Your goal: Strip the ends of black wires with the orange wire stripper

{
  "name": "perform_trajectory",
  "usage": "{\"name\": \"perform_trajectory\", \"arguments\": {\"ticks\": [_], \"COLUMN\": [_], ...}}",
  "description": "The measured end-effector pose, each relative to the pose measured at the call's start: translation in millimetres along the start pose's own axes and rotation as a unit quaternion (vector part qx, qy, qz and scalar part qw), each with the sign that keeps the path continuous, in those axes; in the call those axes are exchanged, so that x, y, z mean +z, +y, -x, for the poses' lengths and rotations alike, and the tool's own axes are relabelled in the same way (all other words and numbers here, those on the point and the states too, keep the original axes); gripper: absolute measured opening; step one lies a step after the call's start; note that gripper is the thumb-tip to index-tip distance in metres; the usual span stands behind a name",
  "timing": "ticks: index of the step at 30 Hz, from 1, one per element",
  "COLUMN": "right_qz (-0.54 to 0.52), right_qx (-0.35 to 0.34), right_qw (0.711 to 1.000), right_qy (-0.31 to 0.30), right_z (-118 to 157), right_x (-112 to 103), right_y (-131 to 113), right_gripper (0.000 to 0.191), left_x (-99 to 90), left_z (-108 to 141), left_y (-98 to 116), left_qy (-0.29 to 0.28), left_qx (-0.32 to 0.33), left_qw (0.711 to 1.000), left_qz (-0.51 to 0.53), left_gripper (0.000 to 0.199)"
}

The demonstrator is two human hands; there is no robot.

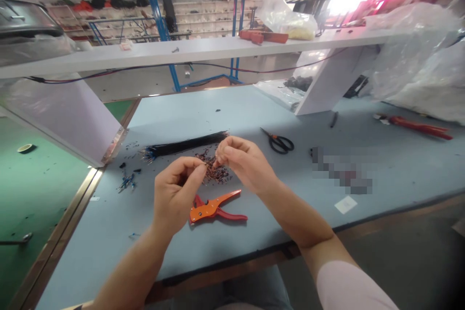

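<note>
My left hand point(178, 191) is closed in a pinch, thumb against forefinger, above a scatter of small coppery and dark wire scraps point(220, 174). Facing it, my right hand point(245, 160) is pinched too, its fingertips close to the left ones. Whatever lies in either pinch is too small to make out. Behind the hands lies a bundle of black wires point(181, 145) with blue and bare-looking ends at the left. Orange and red wire strippers point(218, 208) rest on the table just in front of the scraps, partly behind my left hand.
Black-handled scissors point(279, 144) lie right of my right hand. Small blue-ended pieces point(127, 181) are at the left. Red-handled pliers point(417, 126) and a white label point(346, 205) sit further right. A white shelf point(203, 49) spans the back of the blue table point(174, 111).
</note>
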State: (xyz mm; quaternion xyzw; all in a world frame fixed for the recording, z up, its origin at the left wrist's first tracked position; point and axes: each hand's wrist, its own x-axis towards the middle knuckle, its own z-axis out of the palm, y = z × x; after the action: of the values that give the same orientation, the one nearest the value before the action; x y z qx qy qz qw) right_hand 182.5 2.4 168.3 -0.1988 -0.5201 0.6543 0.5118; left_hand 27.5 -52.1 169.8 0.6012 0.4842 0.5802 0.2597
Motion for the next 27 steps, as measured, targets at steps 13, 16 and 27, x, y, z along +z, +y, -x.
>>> {"name": "perform_trajectory", "arguments": {"ticks": [13,16,27], "right_qz": [0.222,0.14,0.085], "right_qx": [-0.181,-0.076,-0.05], "right_qw": [0.958,0.987,0.995], "right_qy": [-0.008,-0.022,0.015], "right_z": [11,9,11], "right_x": [4,1,6], "right_y": [-8,-7,-2], "right_gripper": [0.01,0.016,0.024], "left_x": [-1.5,-1.2,3.6], "left_z": [0,0,0], "left_y": [1,1,-5], "left_qy": [-0.049,-0.047,0.021], "left_qx": [-0.021,0.004,0.136], "left_qw": [0.998,0.999,0.989], "left_qz": [0.018,-0.008,-0.053], "left_gripper": [0.009,0.008,0.003]}}
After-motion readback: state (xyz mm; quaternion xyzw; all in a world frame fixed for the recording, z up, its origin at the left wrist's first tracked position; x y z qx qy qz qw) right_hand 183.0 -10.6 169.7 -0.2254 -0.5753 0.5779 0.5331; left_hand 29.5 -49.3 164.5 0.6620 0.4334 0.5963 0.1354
